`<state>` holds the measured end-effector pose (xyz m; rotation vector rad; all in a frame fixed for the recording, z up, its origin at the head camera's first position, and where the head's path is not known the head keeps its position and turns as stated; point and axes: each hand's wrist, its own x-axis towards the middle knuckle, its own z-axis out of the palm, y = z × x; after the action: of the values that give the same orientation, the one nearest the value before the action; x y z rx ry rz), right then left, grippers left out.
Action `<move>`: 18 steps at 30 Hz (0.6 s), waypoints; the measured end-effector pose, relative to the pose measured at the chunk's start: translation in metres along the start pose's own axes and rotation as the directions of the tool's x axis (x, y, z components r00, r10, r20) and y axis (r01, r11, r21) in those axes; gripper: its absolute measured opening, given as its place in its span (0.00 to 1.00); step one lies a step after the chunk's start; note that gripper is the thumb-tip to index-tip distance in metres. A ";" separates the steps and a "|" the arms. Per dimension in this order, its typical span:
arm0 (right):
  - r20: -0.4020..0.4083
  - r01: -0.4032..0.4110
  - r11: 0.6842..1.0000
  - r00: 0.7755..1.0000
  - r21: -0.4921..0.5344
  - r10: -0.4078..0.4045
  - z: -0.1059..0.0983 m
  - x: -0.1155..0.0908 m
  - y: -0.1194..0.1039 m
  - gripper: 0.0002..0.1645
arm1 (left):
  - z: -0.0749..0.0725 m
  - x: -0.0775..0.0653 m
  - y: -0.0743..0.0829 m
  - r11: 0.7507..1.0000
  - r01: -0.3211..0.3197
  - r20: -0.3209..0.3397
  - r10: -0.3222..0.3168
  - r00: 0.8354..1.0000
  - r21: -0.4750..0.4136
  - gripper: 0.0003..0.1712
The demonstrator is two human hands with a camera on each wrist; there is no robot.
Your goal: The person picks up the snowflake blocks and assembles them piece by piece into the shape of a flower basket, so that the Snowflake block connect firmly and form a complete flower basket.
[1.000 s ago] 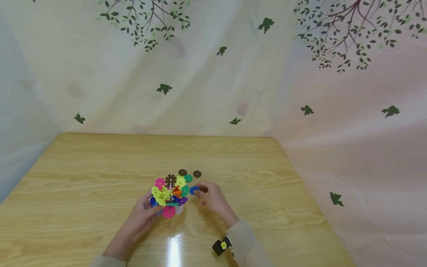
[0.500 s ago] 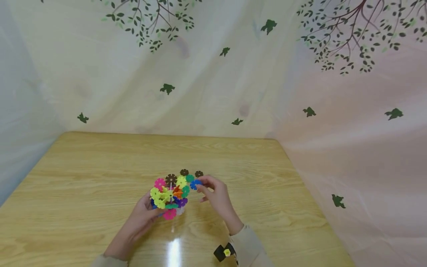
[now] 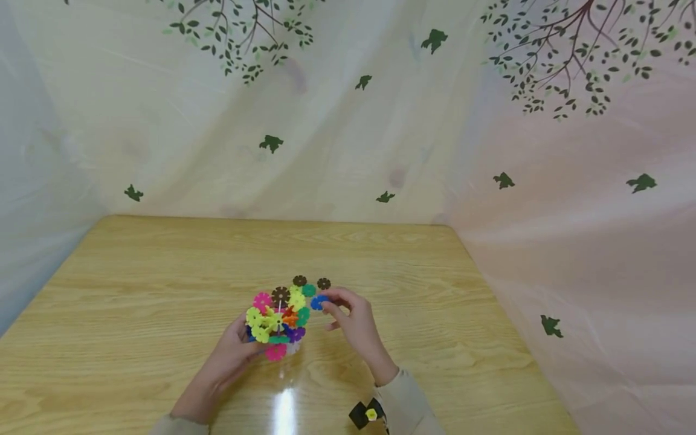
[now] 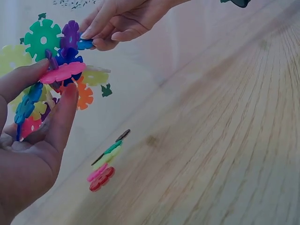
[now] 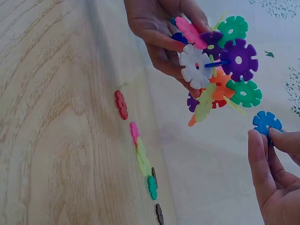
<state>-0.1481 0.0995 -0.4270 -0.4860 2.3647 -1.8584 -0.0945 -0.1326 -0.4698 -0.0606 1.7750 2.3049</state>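
Observation:
A many-coloured cluster of interlocking snowflake discs (image 3: 270, 320) is held above the table in my left hand (image 3: 231, 353). In the left wrist view, the thumb and a finger grip it around a pink disc (image 4: 63, 73). My right hand (image 3: 353, 323) pinches one loose blue snowflake disc (image 5: 266, 121) between thumb and fingers. That disc is just right of the cluster and apart from it in the right wrist view. White (image 5: 196, 68) and purple (image 5: 240, 60) discs face that camera, joined by a blue one. The palm hides part of the cluster.
Loose discs lie in a rough row on the wooden table (image 3: 435, 314) beyond the cluster: red (image 5: 121, 105), pink (image 5: 135, 132), yellow (image 5: 143, 157), green (image 5: 152, 187) and brown (image 5: 160, 213). A black item with a yellow mark (image 3: 371, 414) sits by the right sleeve. Printed cloth hangs behind.
My right hand has risen slightly and moved right with the blue disc, then stayed nearly still. The cluster in my left hand has tilted a little.

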 end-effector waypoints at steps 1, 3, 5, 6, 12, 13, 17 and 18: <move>0.003 -0.005 1.000 1.000 -0.004 0.005 0.000 0.000 0.001 0.13 | 0.000 0.001 -0.001 1.000 0.004 -0.006 -0.004 1.000 0.007 0.52; 0.006 -0.019 1.000 1.000 -0.010 0.019 -0.001 -0.001 0.003 0.13 | -0.001 0.003 -0.003 1.000 0.004 -0.005 -0.004 1.000 0.031 0.52; 0.010 -0.029 1.000 1.000 0.000 0.029 -0.001 -0.001 0.006 0.13 | -0.002 0.005 -0.005 0.999 -0.002 0.004 0.001 1.000 0.052 0.53; 0.011 -0.037 0.999 0.999 0.009 0.037 -0.001 -0.002 0.007 0.13 | -0.001 0.006 -0.006 0.998 -0.005 0.012 0.004 1.000 0.055 0.53; -0.005 -0.087 0.995 0.996 0.047 0.087 -0.004 -0.005 0.015 0.13 | 0.012 0.017 -0.011 0.997 0.001 0.028 -0.004 1.000 0.083 0.52; -0.011 -0.096 0.994 0.995 0.052 0.096 -0.006 -0.006 0.017 0.13 | 0.014 0.019 -0.012 0.995 0.001 0.033 -0.004 0.999 0.096 0.52; -0.045 -0.127 0.989 0.990 0.078 0.131 -0.013 -0.007 0.024 0.14 | 0.024 0.031 -0.015 0.990 -0.020 0.080 0.008 0.997 0.142 0.51; -0.057 -0.131 0.988 0.989 0.083 0.136 -0.015 -0.007 0.026 0.14 | 0.026 0.034 -0.016 0.987 -0.029 0.092 0.015 0.996 0.156 0.51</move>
<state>-0.1504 0.1208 -0.4486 -0.2582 2.2878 -1.9242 -0.1215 -0.0981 -0.4843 0.0898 1.9126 2.1370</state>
